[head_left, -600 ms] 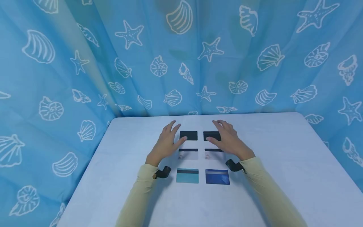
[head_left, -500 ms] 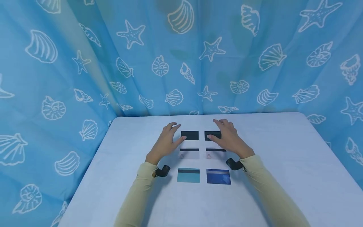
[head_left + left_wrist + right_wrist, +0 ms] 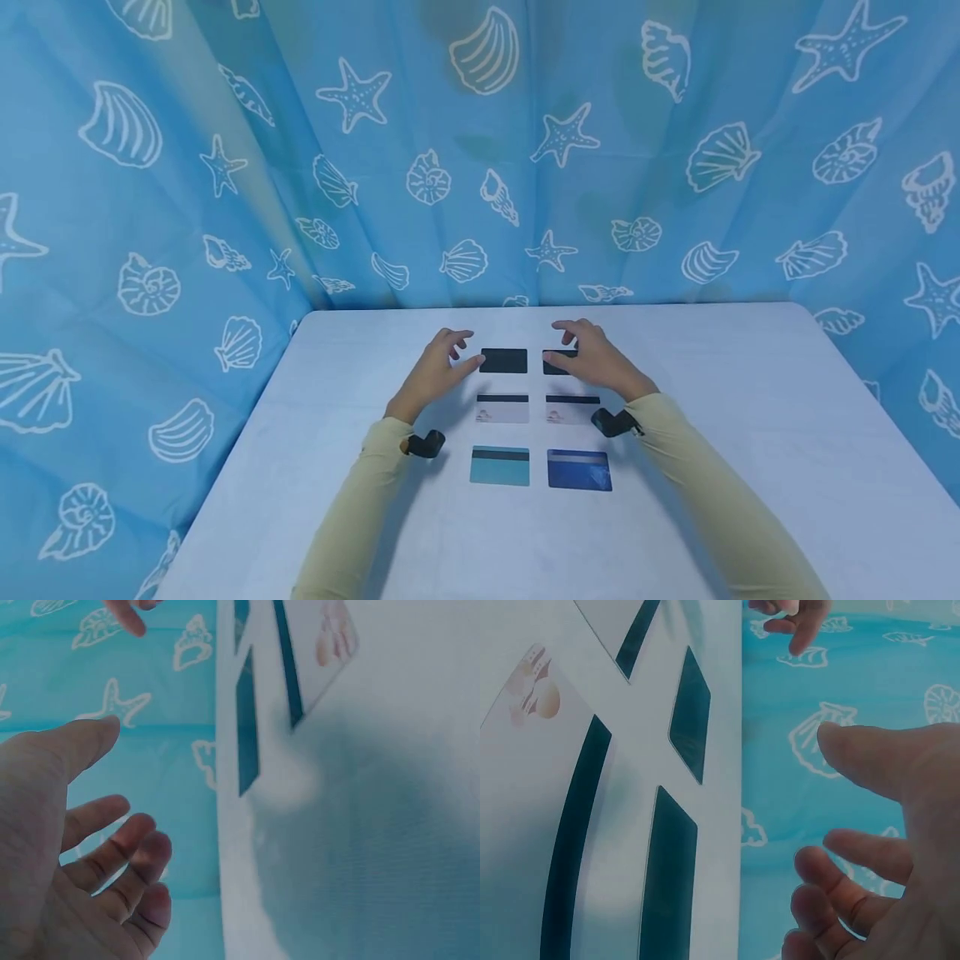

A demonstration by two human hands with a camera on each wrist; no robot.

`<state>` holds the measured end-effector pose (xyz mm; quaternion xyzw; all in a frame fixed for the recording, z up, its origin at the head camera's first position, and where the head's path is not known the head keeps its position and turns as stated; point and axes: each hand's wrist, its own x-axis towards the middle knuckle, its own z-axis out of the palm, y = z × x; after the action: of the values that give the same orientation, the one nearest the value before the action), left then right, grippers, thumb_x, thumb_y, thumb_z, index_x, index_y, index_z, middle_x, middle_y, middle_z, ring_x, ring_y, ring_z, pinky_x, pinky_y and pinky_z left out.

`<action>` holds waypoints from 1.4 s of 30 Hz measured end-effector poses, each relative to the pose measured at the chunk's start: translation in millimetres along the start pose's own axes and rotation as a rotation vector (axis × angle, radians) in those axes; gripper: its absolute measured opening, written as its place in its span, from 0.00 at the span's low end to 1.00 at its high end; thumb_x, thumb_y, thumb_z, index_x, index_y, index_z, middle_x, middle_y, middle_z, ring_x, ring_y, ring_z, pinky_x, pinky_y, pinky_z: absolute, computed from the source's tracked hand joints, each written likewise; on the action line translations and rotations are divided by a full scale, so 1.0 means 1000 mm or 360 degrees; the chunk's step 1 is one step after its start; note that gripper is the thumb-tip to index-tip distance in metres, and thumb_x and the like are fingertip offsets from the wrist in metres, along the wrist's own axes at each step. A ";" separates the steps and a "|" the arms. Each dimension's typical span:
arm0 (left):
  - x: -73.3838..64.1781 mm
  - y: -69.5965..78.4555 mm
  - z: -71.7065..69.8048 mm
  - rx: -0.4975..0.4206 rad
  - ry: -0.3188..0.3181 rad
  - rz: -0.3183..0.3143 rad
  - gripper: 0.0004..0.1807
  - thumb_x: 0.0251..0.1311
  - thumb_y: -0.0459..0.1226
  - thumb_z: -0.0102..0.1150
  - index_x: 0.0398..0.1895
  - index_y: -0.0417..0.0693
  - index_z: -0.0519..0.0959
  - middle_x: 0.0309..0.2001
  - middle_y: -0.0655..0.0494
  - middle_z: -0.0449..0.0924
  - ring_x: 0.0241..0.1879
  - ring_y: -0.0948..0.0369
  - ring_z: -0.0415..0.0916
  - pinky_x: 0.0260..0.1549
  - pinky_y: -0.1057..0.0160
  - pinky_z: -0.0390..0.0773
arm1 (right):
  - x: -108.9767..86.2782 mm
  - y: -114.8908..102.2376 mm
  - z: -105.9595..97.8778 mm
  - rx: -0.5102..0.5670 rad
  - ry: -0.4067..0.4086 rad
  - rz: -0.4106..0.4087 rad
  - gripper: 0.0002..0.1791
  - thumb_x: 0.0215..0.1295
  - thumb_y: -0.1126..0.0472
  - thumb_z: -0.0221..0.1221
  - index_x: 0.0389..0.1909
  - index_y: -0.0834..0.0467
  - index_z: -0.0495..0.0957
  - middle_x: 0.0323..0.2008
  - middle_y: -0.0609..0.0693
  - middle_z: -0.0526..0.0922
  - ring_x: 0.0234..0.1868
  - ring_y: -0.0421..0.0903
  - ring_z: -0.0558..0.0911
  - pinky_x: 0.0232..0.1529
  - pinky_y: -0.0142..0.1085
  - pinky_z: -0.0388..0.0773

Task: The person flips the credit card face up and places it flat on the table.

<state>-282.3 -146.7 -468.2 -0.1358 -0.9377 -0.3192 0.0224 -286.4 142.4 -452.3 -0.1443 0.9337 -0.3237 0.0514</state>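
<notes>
In the head view, two black cards lie in the far row on the white table: the left card [image 3: 504, 361] and the right card [image 3: 553, 372]. My left hand [image 3: 435, 371] hovers at the left card's side, thumb tip overlapping its edge in this view. Over the right card is my right hand [image 3: 600, 358], thumb and fingers hiding part of it. Both hands are apart from the table in the wrist views, fingers loosely bent, nothing held. Nearer lie two white cards with dark stripes, a left one [image 3: 502, 410] and a right one [image 3: 566, 412].
In the nearest row are a teal card [image 3: 500, 471] and a blue card [image 3: 579, 475]. The white table [image 3: 300, 500] ends at the back against a blue shell-print curtain [image 3: 420, 100]. Each wrist wears a small black camera, such as the left one [image 3: 426, 444].
Fingers of both hands have bent more. The right hand has drawn slightly left, and the left hand a little left of its card. The head view has shifted slightly; the cards lie as before.
</notes>
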 end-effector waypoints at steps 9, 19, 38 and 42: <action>0.010 -0.009 0.004 -0.0029 -0.0035 0.0003 0.32 0.69 0.51 0.64 0.71 0.47 0.73 0.53 0.47 0.78 0.49 0.53 0.76 0.46 0.55 0.80 | 0.016 -0.004 0.008 0.0084 -0.0062 0.0015 0.37 0.70 0.49 0.65 0.74 0.59 0.67 0.50 0.57 0.77 0.43 0.50 0.76 0.39 0.38 0.75; 0.015 -0.018 0.013 -0.0109 -0.0115 -0.0078 0.32 0.68 0.50 0.65 0.70 0.45 0.73 0.54 0.46 0.78 0.49 0.52 0.77 0.48 0.54 0.80 | 0.022 -0.001 0.028 0.0150 -0.0109 -0.0032 0.34 0.70 0.53 0.65 0.72 0.64 0.69 0.40 0.54 0.75 0.34 0.46 0.73 0.39 0.39 0.71; 0.022 -0.022 0.025 -0.0015 -0.0249 -0.0172 0.35 0.66 0.50 0.68 0.72 0.47 0.71 0.53 0.45 0.79 0.46 0.54 0.76 0.52 0.54 0.79 | 0.034 0.001 0.046 -0.0014 -0.0161 0.0084 0.35 0.67 0.51 0.68 0.70 0.61 0.72 0.37 0.53 0.77 0.38 0.46 0.75 0.38 0.36 0.72; 0.028 -0.021 0.024 0.0023 -0.0281 -0.0202 0.35 0.65 0.51 0.68 0.72 0.48 0.71 0.53 0.45 0.79 0.47 0.54 0.75 0.52 0.54 0.79 | 0.036 0.000 0.045 -0.0058 -0.0161 0.0090 0.35 0.67 0.52 0.69 0.70 0.62 0.72 0.39 0.53 0.78 0.39 0.46 0.75 0.39 0.36 0.72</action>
<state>-314.0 -141.6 -496.1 -0.1035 -0.9450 -0.2998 -0.0796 -312.2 104.8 -487.8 -0.1351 0.9393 -0.2973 0.1050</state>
